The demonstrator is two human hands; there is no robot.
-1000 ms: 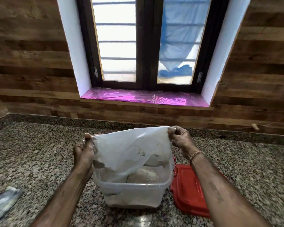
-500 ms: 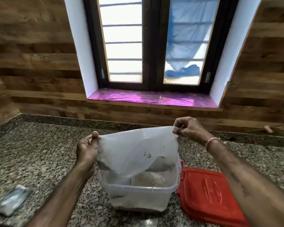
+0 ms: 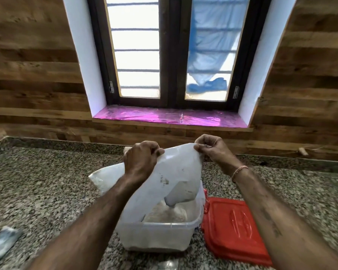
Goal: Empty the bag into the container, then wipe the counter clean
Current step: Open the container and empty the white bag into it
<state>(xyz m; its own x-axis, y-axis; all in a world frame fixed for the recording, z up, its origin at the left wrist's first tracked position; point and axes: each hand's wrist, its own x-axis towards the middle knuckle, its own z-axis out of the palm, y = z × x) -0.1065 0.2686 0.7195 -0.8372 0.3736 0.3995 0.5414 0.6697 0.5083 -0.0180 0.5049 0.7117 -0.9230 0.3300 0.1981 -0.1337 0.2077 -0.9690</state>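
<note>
Head view: left hand [image 3: 140,162] and right hand [image 3: 211,148] both pinch the upended bag [image 3: 176,178] over the container [image 3: 160,234], red lid [image 3: 236,228] beside it.

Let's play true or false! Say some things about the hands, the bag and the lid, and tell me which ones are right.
1. The left hand and right hand both hold the bag. True.
2. The lid is on the container. False: it lies on the counter, right of the container.
3. The bag hangs over the container. True.
4. The lid is blue. False: it is red.
</note>
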